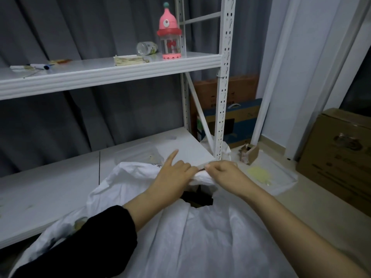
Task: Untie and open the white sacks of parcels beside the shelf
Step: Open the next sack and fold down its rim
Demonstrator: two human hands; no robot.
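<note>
White sack point(200, 233) — left hand point(174, 174), right hand point(223, 173) pinching its mouth — beside white shelf point(120, 69).

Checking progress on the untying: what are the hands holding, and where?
Both the left hand and the right hand pinch the white sack at the bunched edge of its mouth.
</note>
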